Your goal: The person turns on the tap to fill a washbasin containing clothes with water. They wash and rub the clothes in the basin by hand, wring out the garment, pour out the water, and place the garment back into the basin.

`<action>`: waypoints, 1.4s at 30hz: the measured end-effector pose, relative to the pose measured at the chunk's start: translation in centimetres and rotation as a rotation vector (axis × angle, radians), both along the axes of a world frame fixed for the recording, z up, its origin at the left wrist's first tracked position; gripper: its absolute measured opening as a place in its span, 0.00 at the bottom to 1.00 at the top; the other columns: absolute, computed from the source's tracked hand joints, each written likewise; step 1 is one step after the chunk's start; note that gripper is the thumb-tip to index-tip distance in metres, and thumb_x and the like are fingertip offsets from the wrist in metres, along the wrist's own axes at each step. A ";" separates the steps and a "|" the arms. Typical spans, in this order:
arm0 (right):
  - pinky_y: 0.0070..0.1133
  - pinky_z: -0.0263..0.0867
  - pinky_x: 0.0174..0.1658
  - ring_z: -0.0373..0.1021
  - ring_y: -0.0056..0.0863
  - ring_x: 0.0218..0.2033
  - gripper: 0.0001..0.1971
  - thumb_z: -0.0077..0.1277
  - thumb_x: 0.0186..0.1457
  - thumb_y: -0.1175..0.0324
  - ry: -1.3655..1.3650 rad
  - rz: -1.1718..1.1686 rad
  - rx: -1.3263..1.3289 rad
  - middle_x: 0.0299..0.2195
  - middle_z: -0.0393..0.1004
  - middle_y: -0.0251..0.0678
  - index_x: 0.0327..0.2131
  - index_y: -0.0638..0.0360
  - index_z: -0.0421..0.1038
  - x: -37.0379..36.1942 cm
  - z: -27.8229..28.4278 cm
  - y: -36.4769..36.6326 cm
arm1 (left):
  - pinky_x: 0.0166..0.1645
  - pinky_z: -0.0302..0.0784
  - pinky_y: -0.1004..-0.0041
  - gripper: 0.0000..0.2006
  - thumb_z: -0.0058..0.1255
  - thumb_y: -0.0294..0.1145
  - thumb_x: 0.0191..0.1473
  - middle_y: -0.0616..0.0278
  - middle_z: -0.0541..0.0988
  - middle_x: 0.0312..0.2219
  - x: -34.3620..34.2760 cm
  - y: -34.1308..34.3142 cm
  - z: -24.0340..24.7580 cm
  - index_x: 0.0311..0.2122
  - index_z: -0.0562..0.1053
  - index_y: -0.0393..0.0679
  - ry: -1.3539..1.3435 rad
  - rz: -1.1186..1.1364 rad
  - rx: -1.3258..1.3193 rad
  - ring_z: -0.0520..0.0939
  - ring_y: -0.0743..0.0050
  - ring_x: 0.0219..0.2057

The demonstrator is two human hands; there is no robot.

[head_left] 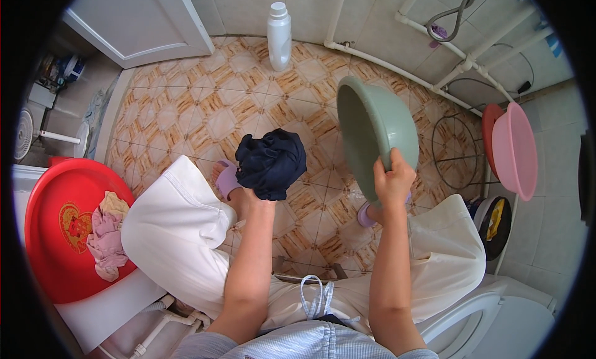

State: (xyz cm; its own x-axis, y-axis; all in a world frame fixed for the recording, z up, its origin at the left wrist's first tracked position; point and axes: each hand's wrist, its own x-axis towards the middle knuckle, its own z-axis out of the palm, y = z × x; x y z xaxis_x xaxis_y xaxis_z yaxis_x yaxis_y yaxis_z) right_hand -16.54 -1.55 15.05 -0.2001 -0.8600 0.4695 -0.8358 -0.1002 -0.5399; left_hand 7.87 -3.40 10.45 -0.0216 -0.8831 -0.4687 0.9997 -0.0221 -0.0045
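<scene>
Beige patterned floor tiles (205, 110) fill the middle of a small washroom, and the green basin (372, 132) held above them serves as the landmark. Far to the left of the green basin, a red tub (56, 235) rests on a white ledge with pink and cream cloths (107, 235) bunched inside it. Nearer, just left of the green basin, the left hand (251, 194) rises on a nearly upright forearm, its fingers closed under a wad of dark navy cloth (271, 163); the cloth hides the fingers themselves. This cloth is crumpled into a tight, folded ball, held level with the basin's lower half and clear of it. Behind and left of the green basin, a white bottle (279, 36) stands against the wall. The right hand (392, 182) grips the basin's lower rim, fingers curled over the edge, thumb on the outside, the forearm rising straight from below. Tipped on its side, the green basin shows a smooth, pale green hollow facing left. Right of it, a pink basin (515, 151) leans against the wall beside white pipes (459, 67).
</scene>
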 end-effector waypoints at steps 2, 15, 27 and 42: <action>0.31 0.57 0.19 0.63 0.42 0.16 0.11 0.52 0.37 0.74 0.080 0.011 0.017 0.13 0.62 0.41 0.17 0.60 0.57 -0.2 -0.5 0.3 | 0.42 0.68 0.74 0.09 0.47 0.38 0.50 0.63 0.70 0.24 -0.4 -0.2 -2.0 0.26 0.66 0.45 0.059 -0.023 -0.012 0.70 0.69 0.31; 0.23 0.61 0.28 0.65 0.27 0.24 0.07 0.45 0.44 0.77 -0.978 -0.282 0.051 0.22 0.68 0.30 0.31 0.60 0.65 -1.5 -9.2 1.0 | 0.53 0.65 0.68 0.14 0.39 0.42 0.56 0.59 0.74 0.37 0.5 0.6 -6.6 0.41 0.69 0.44 -0.118 -0.065 -0.384 0.73 0.65 0.42; 0.31 0.65 0.43 0.65 0.32 0.43 0.17 0.47 0.52 0.67 -1.670 -0.565 0.345 0.41 0.67 0.36 0.46 0.58 0.61 -1.5 -21.6 5.2 | 0.54 0.61 0.69 0.28 0.61 0.31 0.38 0.53 0.69 0.44 -7.2 -0.6 -6.6 0.47 0.64 0.40 -1.149 -0.588 -0.013 0.68 0.61 0.49; 0.44 0.63 0.44 0.63 0.47 0.46 0.21 0.42 0.54 0.65 -1.968 -0.671 0.549 0.48 0.60 0.46 0.50 0.60 0.55 -1.0 -22.6 2.4 | 0.48 0.67 0.67 0.21 0.50 0.31 0.43 0.53 0.70 0.41 -10.0 1.4 -12.6 0.43 0.64 0.35 -1.028 -0.662 0.525 0.71 0.60 0.45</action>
